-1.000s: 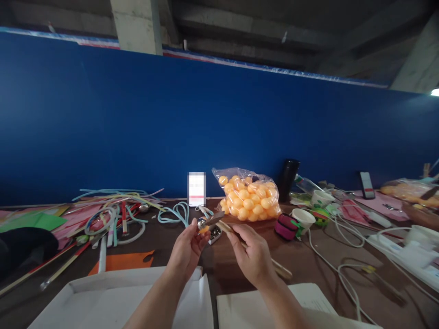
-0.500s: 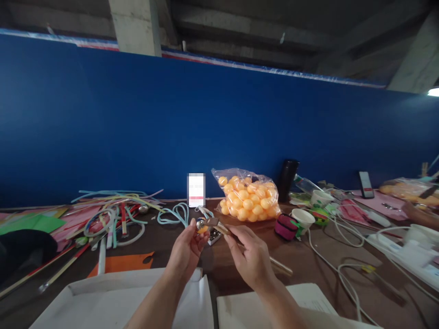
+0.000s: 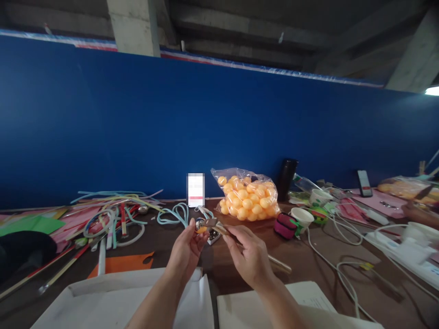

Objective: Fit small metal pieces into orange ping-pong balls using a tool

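Observation:
My left hand (image 3: 187,252) is raised over the brown table, fingers pinched on a small shiny metal ball (image 3: 199,223) with something orange under it. My right hand (image 3: 249,258) grips a pair of wooden chopsticks (image 3: 278,263), whose tips meet the ball at my left fingertips. Just behind the hands lies a small tray of metal balls (image 3: 214,236). A clear bag of orange ping-pong balls (image 3: 247,201) stands further back.
Two white box lids (image 3: 85,297) lie at the near edge. Coloured straws and cords (image 3: 116,212) pile up at the left. A pink pouch (image 3: 284,225), paper cups (image 3: 302,216), white cables (image 3: 343,256) and a black tumbler (image 3: 287,179) sit to the right. Another person's hand (image 3: 409,209) is at far right.
The hands have stayed together; the chopstick tips have lowered slightly onto the ball held by my left fingers. The view has shifted a little.

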Motion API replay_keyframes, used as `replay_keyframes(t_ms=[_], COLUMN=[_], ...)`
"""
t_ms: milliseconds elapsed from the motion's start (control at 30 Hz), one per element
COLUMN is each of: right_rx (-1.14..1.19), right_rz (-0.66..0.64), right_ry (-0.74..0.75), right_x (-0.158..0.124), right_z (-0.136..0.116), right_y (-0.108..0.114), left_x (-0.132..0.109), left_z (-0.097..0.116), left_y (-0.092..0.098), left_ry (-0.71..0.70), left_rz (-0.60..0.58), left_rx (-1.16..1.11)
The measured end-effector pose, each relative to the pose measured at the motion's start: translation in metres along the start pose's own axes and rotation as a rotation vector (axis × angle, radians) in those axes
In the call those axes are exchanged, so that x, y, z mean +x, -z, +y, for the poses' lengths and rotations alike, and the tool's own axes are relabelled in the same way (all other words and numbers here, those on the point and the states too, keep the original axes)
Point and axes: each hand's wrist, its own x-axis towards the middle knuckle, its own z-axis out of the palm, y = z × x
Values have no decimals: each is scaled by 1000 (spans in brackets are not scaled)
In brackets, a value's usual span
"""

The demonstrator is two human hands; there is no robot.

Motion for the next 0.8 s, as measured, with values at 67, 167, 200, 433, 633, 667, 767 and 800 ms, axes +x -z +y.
replay_keyframes(t_ms=[67, 167, 200, 433, 633, 667, 767, 800], right_rx=[14, 17, 9, 52, 50, 50, 32, 21], right_rz=[4, 10, 10, 96, 56, 47, 32, 27], right_ry=[3, 6, 3, -6, -5, -1, 8, 8], right_x=[0, 1, 1, 2, 2, 1, 1, 1], right_z=[-1, -2, -2, -1, -5, -5, -4, -4], right_y=[0, 0, 0, 2, 5, 4, 4, 4], left_x=[0, 0, 0, 1, 1, 1, 0, 0], left_z=[0, 0, 0, 1, 1, 1, 2, 2], left_y=[0, 0, 1, 2, 4, 4, 3, 2], left_ry=[0, 4, 7, 27, 31, 31, 33, 36], left_rz=[0, 1, 4, -56, -100, -103, -103, -98], left_rx=[-2, 2, 3, -20, -32, -33, -32, -30])
